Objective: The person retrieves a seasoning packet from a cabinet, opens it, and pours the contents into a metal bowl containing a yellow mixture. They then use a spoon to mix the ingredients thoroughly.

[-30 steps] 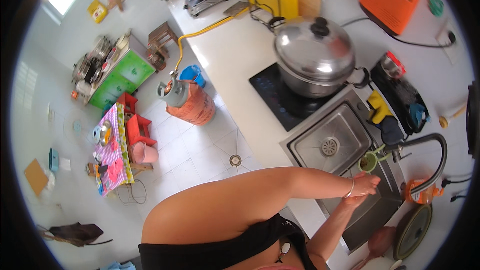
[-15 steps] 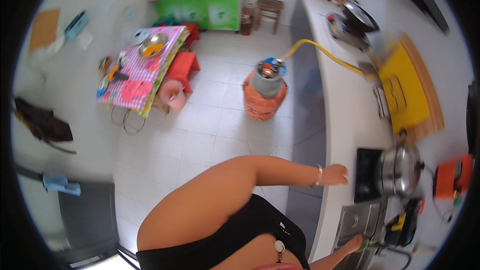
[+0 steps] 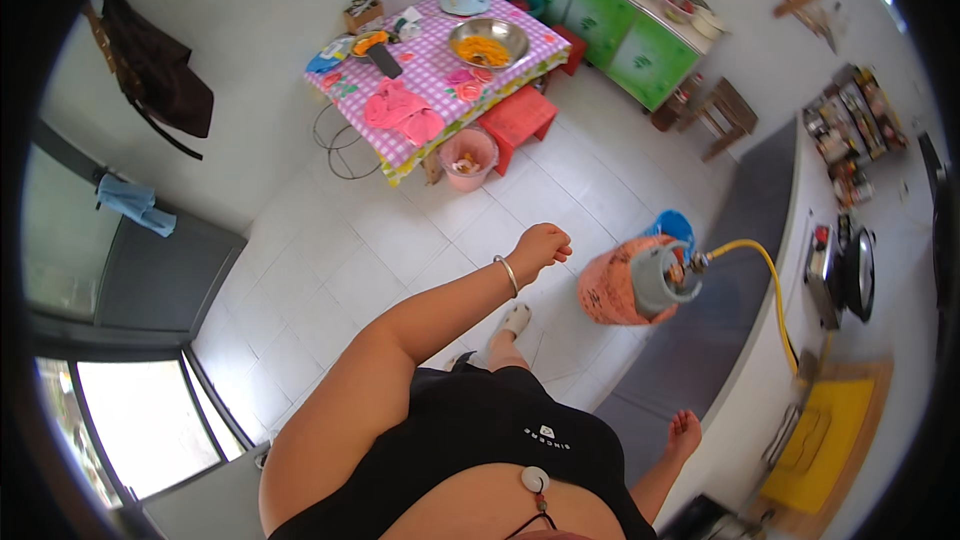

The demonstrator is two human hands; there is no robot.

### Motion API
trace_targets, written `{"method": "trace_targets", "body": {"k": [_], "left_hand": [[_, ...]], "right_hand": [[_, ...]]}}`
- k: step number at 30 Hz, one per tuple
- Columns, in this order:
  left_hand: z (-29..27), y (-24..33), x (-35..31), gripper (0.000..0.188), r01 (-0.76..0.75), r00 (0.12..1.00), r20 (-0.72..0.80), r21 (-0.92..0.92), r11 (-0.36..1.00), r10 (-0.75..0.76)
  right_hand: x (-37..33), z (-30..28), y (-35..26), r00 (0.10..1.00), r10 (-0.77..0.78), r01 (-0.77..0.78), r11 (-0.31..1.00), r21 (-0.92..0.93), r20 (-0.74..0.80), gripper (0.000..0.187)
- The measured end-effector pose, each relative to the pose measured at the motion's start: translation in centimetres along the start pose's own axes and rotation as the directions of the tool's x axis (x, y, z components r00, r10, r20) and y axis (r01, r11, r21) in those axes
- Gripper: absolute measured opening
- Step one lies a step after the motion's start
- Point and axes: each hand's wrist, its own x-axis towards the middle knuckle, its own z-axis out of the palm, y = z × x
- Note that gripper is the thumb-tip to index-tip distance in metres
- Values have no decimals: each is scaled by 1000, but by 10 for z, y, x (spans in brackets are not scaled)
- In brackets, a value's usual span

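My left hand (image 3: 543, 245) is stretched out over the tiled floor, a silver bangle (image 3: 507, 277) on its wrist. Its fingers are curled together and nothing shows in them. To its right stands an orange gas cylinder (image 3: 612, 285) with a grey collar, the nearest thing to that hand but not touched. Beside the counter's front edge, my right hand (image 3: 684, 432) is raised, its fingers loosely bent and a little apart, holding nothing visible. A yellow hose (image 3: 768, 258) runs from the cylinder up onto the white counter (image 3: 745, 380).
At the far left, a table with a checked cloth (image 3: 430, 65) bears a steel bowl (image 3: 490, 43) of orange food, a pink cloth (image 3: 403, 112) and smaller things. A red stool (image 3: 520, 125) and pink bucket (image 3: 468, 158) stand beside it. A stove (image 3: 825, 275) sits on the counter.
My view has swung left toward the table. My left hand has left the counter's edge for over the floor. My right hand has come away from the sink, which is out of view.
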Motion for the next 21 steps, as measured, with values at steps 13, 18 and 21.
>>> {"method": "trace_targets", "body": {"k": [13, 18, 21], "left_hand": [[-58, 168, 108, 22, -319, 892, -162, 434, 843, 421], [-125, 182, 153, 28, -448, 743, -71, 687, 572, 666], [-199, 159, 183, 32, -18, 811, -386, 734, 679, 440]], "right_hand": [[21, 554, -102, 402, 52, 123, 986, -110, 914, 18], [-33, 694, -122, -128, -20, 269, 962, 54, 992, 27], [-44, 742, -98, -332, -23, 775, 564, 287, 943, 42]]}}
